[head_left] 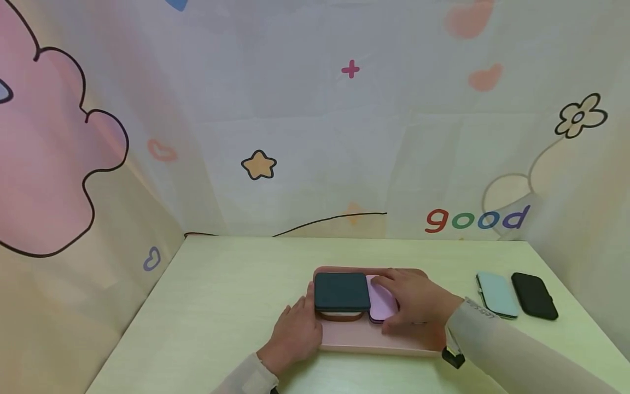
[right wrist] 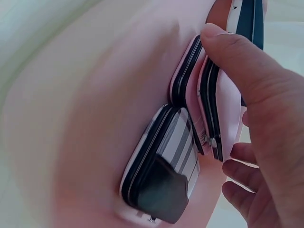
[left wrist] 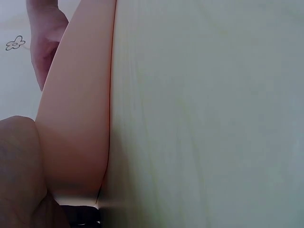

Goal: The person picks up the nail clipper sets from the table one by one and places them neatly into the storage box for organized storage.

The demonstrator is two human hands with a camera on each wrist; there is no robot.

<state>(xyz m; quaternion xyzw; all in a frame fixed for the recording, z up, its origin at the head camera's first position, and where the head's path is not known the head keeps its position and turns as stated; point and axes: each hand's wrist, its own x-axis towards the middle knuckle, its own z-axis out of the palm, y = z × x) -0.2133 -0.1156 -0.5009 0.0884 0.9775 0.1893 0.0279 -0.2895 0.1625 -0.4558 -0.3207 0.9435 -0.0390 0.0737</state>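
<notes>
A shallow pink tray [head_left: 344, 340] stands on the table. My left hand [head_left: 297, 332] rests against its left end, fingers fairly straight; the left wrist view shows the hand beside the tray's outer wall [left wrist: 78, 109]. My right hand [head_left: 420, 298] reaches over the tray's right half and holds a slim lilac case [head_left: 381, 301] between thumb and fingers at its ends. In the right wrist view that lilac case [right wrist: 228, 102] leans on a pink case [right wrist: 183, 71]. Below them lies a striped case [right wrist: 178, 147] with a dark patch. A dark teal case [head_left: 342, 291] tops a stack at the tray's left.
A light blue case [head_left: 497, 294] and a black case [head_left: 534, 296] lie on the table to the right of the tray, near my right forearm. Behind the table [head_left: 236, 290] hangs a patterned cloth [head_left: 305, 120], with further cloth on both sides.
</notes>
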